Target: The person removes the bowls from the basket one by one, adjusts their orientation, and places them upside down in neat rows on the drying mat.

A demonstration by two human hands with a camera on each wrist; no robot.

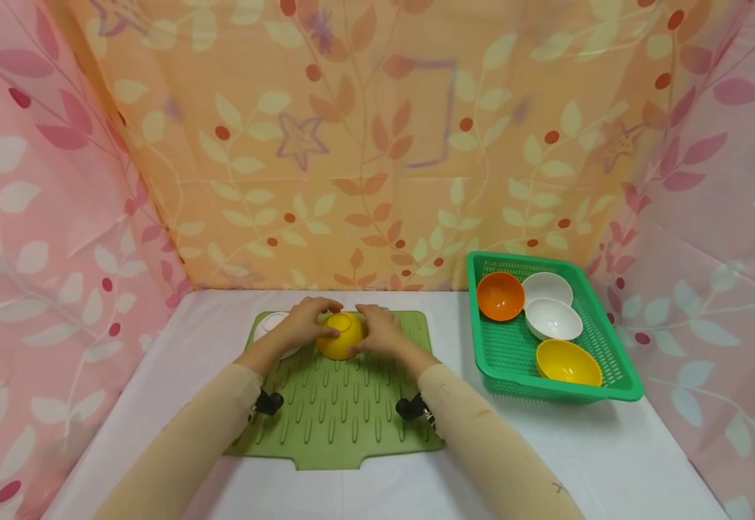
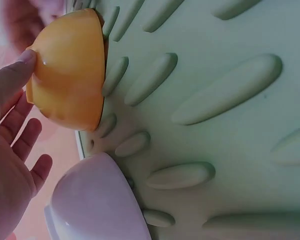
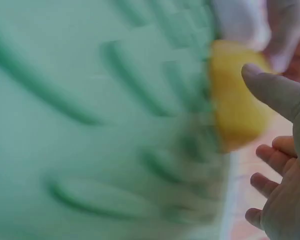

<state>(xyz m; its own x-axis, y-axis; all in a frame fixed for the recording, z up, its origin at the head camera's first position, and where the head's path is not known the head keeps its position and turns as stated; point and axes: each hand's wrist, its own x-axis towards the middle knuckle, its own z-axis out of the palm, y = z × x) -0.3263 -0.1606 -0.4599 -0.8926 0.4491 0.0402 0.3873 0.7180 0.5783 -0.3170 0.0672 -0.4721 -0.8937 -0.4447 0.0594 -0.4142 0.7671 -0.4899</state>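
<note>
Upturned yellow bowl [image 1: 341,339] looks light, stiff, slick: my wide left grip [image 1: 301,323] suits its nine-o'clock side, my wide right grip [image 1: 382,332] its three.

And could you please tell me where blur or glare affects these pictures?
Right wrist: mat and yellow bowl badly blurred, right hand crisper; left wrist: yellow bowl clear with a small highlight, right hand beyond it blurred; head: mostly sharp, fairly evenly lit.

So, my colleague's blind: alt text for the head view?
Left hand and right hand flank an upturned round yellow bowl on a ridged green mat, beside an upturned white bowl. At right, a green plastic basket holds one orange bowl, one yellow bowl, two white bowls.
</note>
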